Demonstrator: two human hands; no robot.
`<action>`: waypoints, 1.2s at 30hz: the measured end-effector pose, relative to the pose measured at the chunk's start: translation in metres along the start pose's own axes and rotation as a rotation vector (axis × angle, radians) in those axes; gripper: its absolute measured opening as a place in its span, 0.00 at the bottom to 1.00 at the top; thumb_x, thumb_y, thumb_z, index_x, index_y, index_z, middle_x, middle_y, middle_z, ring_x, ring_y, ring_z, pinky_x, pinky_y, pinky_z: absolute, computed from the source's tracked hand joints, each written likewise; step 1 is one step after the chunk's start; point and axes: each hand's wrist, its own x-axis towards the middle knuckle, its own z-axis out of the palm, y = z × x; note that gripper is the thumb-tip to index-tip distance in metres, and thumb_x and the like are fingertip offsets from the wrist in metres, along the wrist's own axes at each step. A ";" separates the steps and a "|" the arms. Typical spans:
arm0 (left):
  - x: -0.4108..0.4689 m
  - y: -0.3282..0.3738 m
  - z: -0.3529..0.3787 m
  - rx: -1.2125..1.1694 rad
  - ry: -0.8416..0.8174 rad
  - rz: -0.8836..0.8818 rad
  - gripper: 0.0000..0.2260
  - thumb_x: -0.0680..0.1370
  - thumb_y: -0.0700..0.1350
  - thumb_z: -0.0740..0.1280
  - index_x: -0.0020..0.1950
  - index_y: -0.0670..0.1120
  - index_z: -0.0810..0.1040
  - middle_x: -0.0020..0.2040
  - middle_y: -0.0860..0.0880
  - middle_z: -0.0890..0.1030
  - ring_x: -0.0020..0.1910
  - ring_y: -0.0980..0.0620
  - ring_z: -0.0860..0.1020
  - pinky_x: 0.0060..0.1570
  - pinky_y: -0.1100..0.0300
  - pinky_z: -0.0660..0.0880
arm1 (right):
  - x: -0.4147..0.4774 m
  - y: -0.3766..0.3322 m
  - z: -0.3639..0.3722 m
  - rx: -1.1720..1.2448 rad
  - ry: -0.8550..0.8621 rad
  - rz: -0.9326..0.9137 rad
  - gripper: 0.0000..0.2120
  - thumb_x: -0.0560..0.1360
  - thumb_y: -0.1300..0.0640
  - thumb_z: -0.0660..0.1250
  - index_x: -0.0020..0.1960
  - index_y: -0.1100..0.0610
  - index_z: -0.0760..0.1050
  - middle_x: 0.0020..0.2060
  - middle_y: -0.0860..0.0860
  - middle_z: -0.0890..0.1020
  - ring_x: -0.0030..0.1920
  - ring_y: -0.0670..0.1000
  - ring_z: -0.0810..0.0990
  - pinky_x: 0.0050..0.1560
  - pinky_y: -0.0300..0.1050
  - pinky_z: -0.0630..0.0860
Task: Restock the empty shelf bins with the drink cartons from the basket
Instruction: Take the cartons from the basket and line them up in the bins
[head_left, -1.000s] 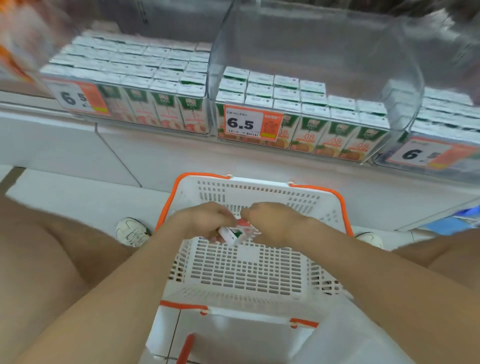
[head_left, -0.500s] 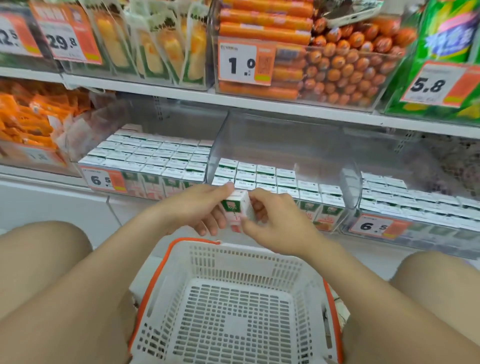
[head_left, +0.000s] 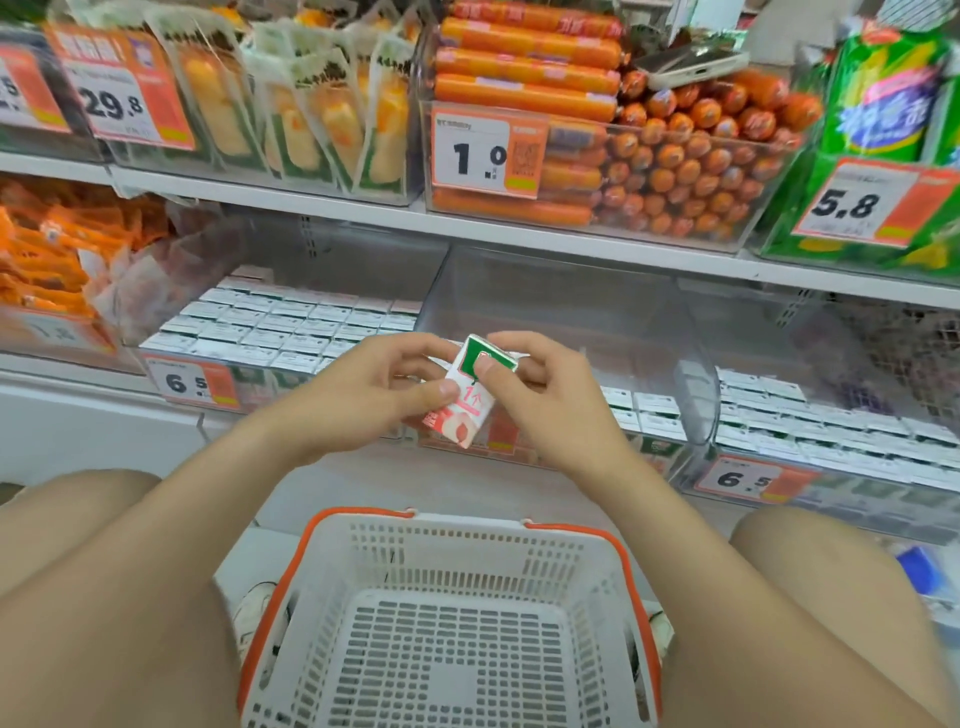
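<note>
The drink carton (head_left: 470, 400) has risen from the basket (head_left: 363, 515) to the front edge of the middle bin (head_left: 561, 306). Left hand (head_left: 358, 397) and right hand (head_left: 550, 400) both pinch it. No other carton shows in the basket, so this is probably the last one to place.

- We find open room in the rear of the middle bin (head_left: 561, 306), behind its front carton rows (head_left: 644, 410).
- The upper shelf (head_left: 519, 231) hangs over that opening, limiting entry from above.
- Carton tops fill the left bin (head_left: 156, 358) from wall to wall.
</note>
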 end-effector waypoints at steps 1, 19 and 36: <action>-0.002 0.001 -0.009 0.042 -0.019 0.007 0.13 0.82 0.42 0.71 0.67 0.51 0.81 0.55 0.45 0.87 0.55 0.43 0.86 0.57 0.47 0.83 | 0.002 -0.004 0.005 0.008 -0.025 -0.021 0.09 0.80 0.51 0.71 0.60 0.48 0.82 0.45 0.50 0.88 0.45 0.58 0.87 0.47 0.60 0.84; 0.027 -0.109 -0.188 1.027 0.210 -0.312 0.35 0.78 0.70 0.54 0.79 0.50 0.68 0.76 0.45 0.70 0.75 0.40 0.66 0.73 0.41 0.66 | 0.195 -0.020 0.227 -1.029 0.043 -0.544 0.17 0.81 0.60 0.66 0.67 0.59 0.66 0.48 0.56 0.84 0.46 0.63 0.85 0.36 0.49 0.69; 0.037 -0.102 -0.187 1.015 0.186 -0.406 0.25 0.85 0.63 0.55 0.76 0.50 0.67 0.74 0.44 0.68 0.73 0.39 0.64 0.70 0.39 0.62 | 0.278 -0.017 0.273 -0.970 -0.440 -0.160 0.07 0.80 0.64 0.59 0.56 0.58 0.73 0.51 0.58 0.78 0.50 0.59 0.78 0.46 0.45 0.70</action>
